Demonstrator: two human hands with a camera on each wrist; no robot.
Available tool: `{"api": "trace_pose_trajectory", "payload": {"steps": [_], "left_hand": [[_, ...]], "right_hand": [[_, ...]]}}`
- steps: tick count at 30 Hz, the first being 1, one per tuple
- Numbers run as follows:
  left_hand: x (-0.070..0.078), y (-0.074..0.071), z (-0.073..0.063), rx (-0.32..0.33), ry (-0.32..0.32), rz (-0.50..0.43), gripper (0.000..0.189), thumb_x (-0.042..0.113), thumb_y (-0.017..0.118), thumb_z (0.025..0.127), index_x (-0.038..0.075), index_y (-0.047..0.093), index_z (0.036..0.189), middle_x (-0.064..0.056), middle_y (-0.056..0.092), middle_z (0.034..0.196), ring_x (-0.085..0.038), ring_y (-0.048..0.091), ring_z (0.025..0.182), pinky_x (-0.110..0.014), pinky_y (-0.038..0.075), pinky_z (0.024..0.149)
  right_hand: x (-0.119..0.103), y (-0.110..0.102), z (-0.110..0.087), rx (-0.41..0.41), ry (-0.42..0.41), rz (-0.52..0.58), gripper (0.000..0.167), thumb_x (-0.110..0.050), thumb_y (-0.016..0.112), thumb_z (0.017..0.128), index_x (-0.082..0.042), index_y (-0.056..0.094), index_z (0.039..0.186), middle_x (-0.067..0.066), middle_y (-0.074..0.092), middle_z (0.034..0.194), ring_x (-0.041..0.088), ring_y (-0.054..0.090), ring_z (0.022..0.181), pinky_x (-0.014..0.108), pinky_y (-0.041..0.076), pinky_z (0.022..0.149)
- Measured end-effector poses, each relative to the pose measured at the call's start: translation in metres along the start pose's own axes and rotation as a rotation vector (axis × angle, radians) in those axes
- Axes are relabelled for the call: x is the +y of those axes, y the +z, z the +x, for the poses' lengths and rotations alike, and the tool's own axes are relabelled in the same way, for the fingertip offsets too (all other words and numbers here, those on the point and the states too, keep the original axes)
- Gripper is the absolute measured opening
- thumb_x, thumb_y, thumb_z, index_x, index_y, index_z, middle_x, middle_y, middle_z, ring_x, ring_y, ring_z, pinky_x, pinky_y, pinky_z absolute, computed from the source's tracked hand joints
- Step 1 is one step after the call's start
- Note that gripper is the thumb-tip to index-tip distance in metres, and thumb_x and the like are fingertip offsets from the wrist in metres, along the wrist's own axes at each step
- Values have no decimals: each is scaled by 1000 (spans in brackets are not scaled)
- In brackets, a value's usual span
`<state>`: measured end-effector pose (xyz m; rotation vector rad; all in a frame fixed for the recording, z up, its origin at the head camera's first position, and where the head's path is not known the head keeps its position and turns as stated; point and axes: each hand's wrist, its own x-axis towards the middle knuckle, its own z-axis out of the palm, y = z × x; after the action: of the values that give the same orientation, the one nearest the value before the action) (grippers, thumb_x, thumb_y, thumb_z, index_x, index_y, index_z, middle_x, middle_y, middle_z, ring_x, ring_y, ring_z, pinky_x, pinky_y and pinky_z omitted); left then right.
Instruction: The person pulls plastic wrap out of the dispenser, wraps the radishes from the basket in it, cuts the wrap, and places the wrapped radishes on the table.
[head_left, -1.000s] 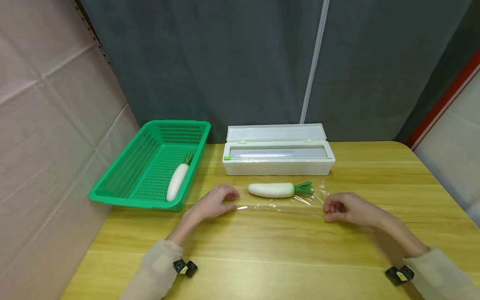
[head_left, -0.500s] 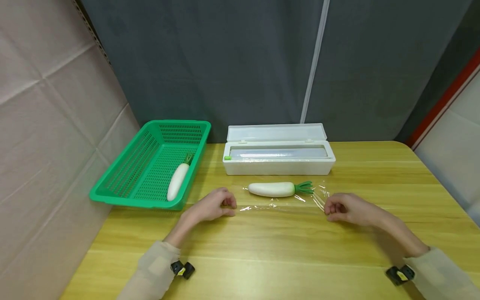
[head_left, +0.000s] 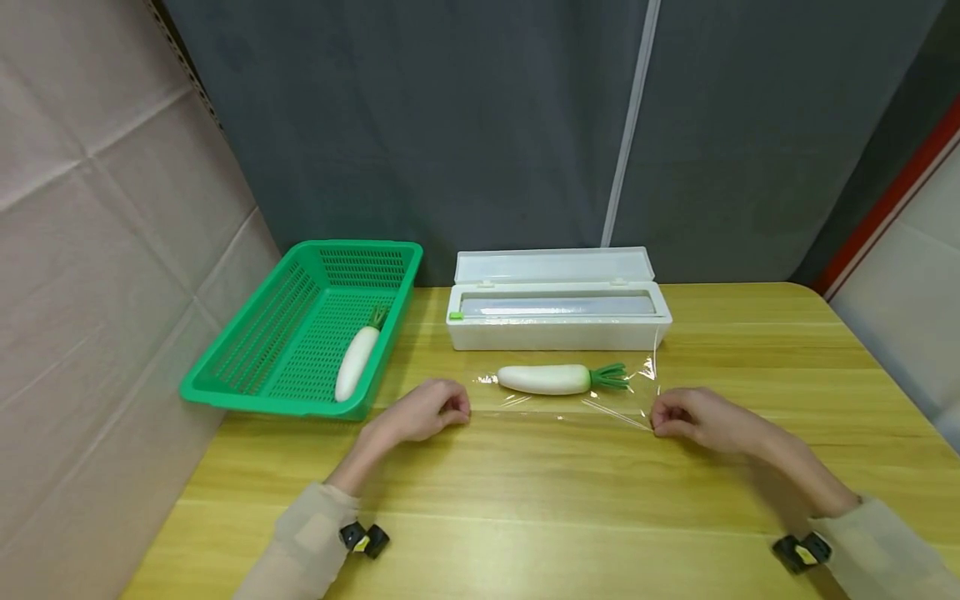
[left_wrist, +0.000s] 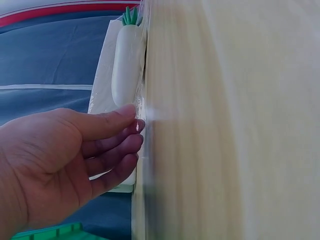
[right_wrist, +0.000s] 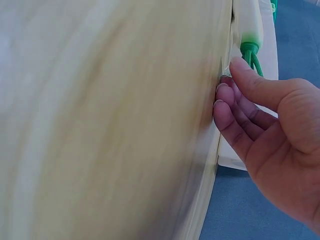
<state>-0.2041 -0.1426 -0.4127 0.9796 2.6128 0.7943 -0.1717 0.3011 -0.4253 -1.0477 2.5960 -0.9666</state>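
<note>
A white radish (head_left: 543, 379) with green stalks lies sideways on a sheet of clear cling film (head_left: 611, 410) on the table. My left hand (head_left: 427, 410) pinches the film's near left corner between thumb and forefinger; the left wrist view has the radish (left_wrist: 126, 67) just beyond that hand (left_wrist: 75, 150). At the near right corner, my right hand (head_left: 697, 417) pinches the film too, and creases run from its fingertips toward the stalks. In the right wrist view the thumb and forefinger of this hand (right_wrist: 280, 120) meet close to the stalks (right_wrist: 256, 62).
Behind the radish stands a white cling film dispenser (head_left: 558, 336), its lid up and a green slide cutter (head_left: 456, 316) at its left end. To the left, a green basket (head_left: 277, 408) holds another white radish (head_left: 356, 362). A grey curtain (head_left: 420, 125) hangs behind the table.
My left hand has shifted slightly left and its fingertips have closed on the film. The film's near edge is pulled straighter, and its right side now rises toward the dispenser. The right hand barely moved.
</note>
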Motion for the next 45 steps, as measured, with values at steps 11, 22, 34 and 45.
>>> {"api": "trace_pose_trajectory", "payload": {"steps": [11, 22, 34, 45], "left_hand": [[5, -5, -4, -15, 13, -45, 8, 6, 69, 96, 9, 66, 89, 2, 65, 82, -6, 56, 74, -24, 52, 70], [8, -13, -4, 49, 2, -40, 6, 4, 66, 97, 7, 65, 92, -6, 67, 85, -10, 56, 75, -24, 52, 69], [9, -14, 1, 144, -15, -24, 4, 5, 61, 101, 6, 61, 96, -4, 60, 83, -12, 52, 73, -27, 50, 65], [11, -14, 11, 240, -24, 0, 4, 4, 59, 101, 4, 58, 98, -1, 55, 86, -16, 51, 79, -30, 49, 69]], "right_hand": [[-6, -3, -1, -40, 69, 53, 13, -7, 67, 96, -16, 62, 88, -11, 57, 78, 1, 51, 72, 22, 45, 62], [-11, -12, -2, 126, 55, -77, 13, -7, 68, 96, -18, 65, 89, -12, 58, 79, 0, 49, 71, 22, 44, 60], [-13, -19, 1, 210, 146, -145, 6, -12, 67, 98, -10, 66, 92, -7, 57, 79, 3, 49, 72, 24, 45, 62], [-12, -21, 10, 291, 133, -188, 10, -3, 69, 95, -11, 63, 91, -5, 58, 77, 4, 49, 69, 24, 45, 59]]}}
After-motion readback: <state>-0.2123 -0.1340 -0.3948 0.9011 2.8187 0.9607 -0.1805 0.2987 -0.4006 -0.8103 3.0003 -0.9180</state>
